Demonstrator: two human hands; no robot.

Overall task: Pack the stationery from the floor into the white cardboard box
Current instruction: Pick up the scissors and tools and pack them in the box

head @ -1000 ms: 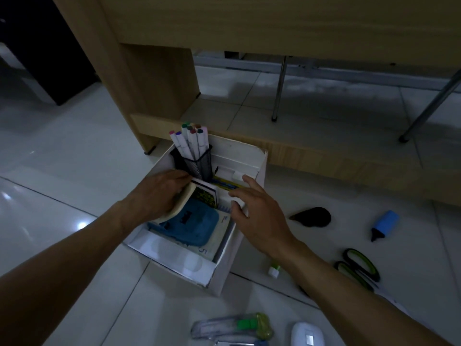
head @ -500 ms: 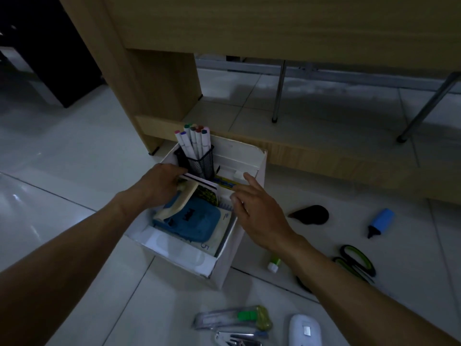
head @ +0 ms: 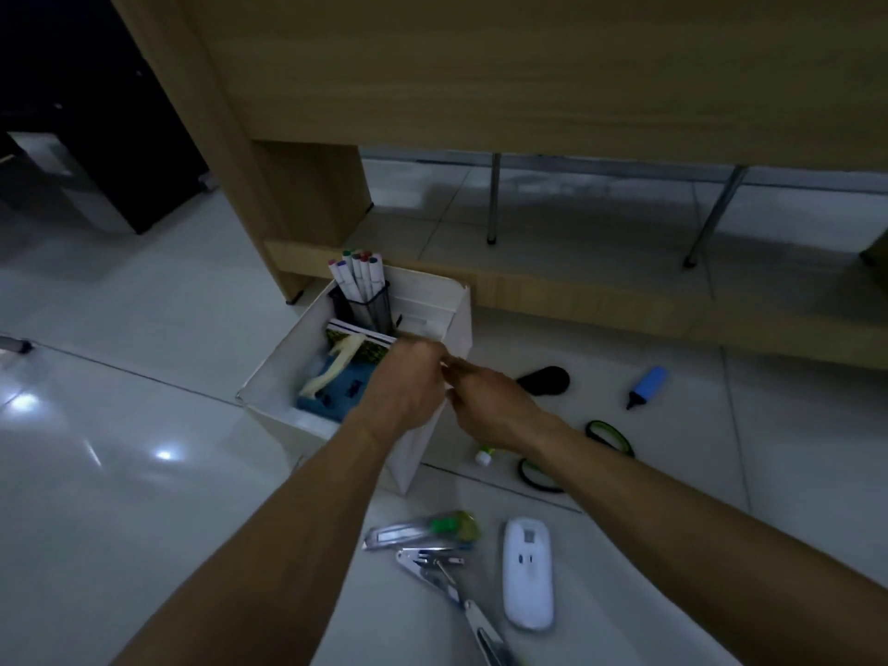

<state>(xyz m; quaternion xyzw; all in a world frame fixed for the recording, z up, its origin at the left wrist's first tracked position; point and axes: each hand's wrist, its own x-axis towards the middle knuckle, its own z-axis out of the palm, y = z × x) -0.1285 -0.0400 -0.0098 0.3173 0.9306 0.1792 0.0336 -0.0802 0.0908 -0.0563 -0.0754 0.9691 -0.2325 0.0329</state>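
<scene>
**Over the box's right wall: both hands meeting**

At frame centre, the white cardboard box (head: 283,372) stands open on the pale tiled floor (head: 144,329), against the base rail of a light wooden desk (head: 480,64). Inside, at the box's 12 o'clock end, a black mesh pen holder (head: 372,310) carries white markers with coloured caps (head: 355,276). Below it lie a green patterned book (head: 365,350), a cream folded item (head: 336,365) and a blue flat item (head: 336,394).

The left hand (head: 406,389) is above the box's right wall, fingers curled; the right hand (head: 490,401) meets it from 3 o'clock, fingertips touching. What either grip holds cannot be told.

Stationery on the floor:
- 3 o'clock of the box: black oval object (head: 548,379), blue highlighter (head: 646,386).
- 4 o'clock: green-handled scissors (head: 608,437), partly hidden by the right forearm; small green-and-white tube (head: 484,456).
- 6 o'clock: utility knife with green slider (head: 423,528), metal stapler lying open (head: 447,576), white oblong device (head: 527,572).
</scene>
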